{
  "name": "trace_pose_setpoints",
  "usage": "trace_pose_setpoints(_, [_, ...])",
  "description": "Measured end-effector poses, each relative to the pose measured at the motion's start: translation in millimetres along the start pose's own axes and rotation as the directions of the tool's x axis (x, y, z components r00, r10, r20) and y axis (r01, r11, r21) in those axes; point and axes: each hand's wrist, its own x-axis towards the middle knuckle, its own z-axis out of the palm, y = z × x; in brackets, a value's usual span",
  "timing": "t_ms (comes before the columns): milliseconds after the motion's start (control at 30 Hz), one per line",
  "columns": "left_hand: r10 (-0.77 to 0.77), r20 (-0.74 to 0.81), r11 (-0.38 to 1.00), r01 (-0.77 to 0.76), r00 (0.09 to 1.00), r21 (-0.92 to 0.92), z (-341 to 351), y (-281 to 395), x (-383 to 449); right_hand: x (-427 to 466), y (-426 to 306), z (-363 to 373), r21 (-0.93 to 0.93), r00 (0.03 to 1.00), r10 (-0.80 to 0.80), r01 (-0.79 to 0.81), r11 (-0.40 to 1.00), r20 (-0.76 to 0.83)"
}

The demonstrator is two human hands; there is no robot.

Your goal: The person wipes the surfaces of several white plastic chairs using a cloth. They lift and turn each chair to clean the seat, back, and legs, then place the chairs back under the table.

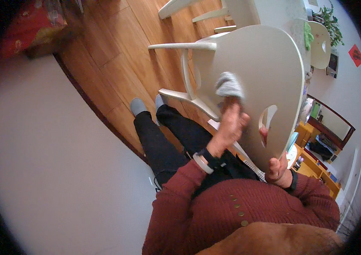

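A cream-coloured chair stands in front of me, its broad, smooth back panel facing me. The panel has a long curved cutout near its top edge. My left hand holds a folded grey-and-white cloth against the middle of the panel; hand and cloth are blurred. On the panel's near edge, my right hand has its thumb on the facing side. A fingertip shows through the cutout, and the other fingers are hidden behind the panel.
Another pale chair stands beyond on the wooden floor. A green cloth lies near a further chair back. To the right are a framed mirror and a wooden desk. A large pale surface fills the left side.
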Motion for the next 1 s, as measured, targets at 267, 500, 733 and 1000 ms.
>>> trace_pose_setpoints(267, [0.385,-0.091,0.91,-0.361,0.919,0.202,-27,4,85,-6,-1,-4,-0.047,0.997,0.082,-0.082,0.995,-0.014])
trace_pose_setpoints(500, [-0.131,-0.115,0.99,0.135,0.985,0.029,-96,-124,118,-8,-3,-8,-0.088,0.994,0.11,-0.109,0.99,0.012])
trace_pose_setpoints(733, [-0.094,-0.179,0.995,0.084,0.979,-0.059,-113,-140,176,-13,-5,-11,-0.128,0.987,0.161,-0.16,0.979,-0.005])
trace_pose_setpoints(1000, [0.291,-0.103,0.947,-0.272,0.951,0.168,-43,-13,97,-6,-1,-2,-0.006,0.993,0.118,-0.119,0.993,-0.012])
